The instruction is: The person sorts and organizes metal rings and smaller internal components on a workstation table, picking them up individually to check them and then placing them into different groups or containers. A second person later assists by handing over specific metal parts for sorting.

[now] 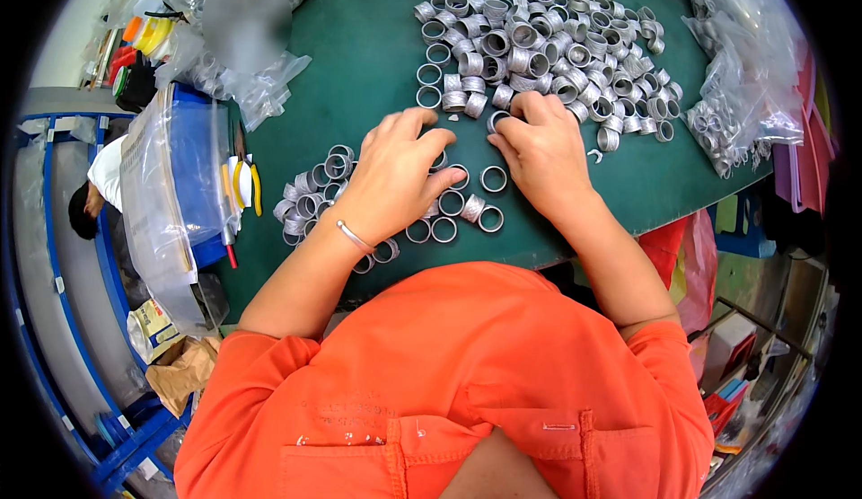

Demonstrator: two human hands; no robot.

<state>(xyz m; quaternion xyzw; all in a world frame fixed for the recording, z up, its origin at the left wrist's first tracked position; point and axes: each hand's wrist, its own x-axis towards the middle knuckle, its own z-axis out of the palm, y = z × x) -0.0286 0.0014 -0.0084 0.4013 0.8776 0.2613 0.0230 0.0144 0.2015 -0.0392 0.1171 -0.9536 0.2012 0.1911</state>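
Note:
A large heap of silver metal rings (525,36) covers the far middle of the green table. My right hand (545,153) is at the heap's near edge, thumb and fingers closed on a single metal ring (493,123). To its left, my left hand (395,176) is open, index finger and thumb spread apart over a few loose rings; one ring (460,176) lies against the thumb tip. Several separate rings (444,229) rest between my forearms. A smaller pile of rings (305,195) sits left of my left wrist, partly hidden by it.
Clear plastic bags of metal parts (736,77) stand at the right edge, with more bags (260,77) at the far left. Yellow-handled pliers (245,180) lie near a blue bin (196,171). Another person (103,180) is beyond the table at left, by blue shelving (67,301).

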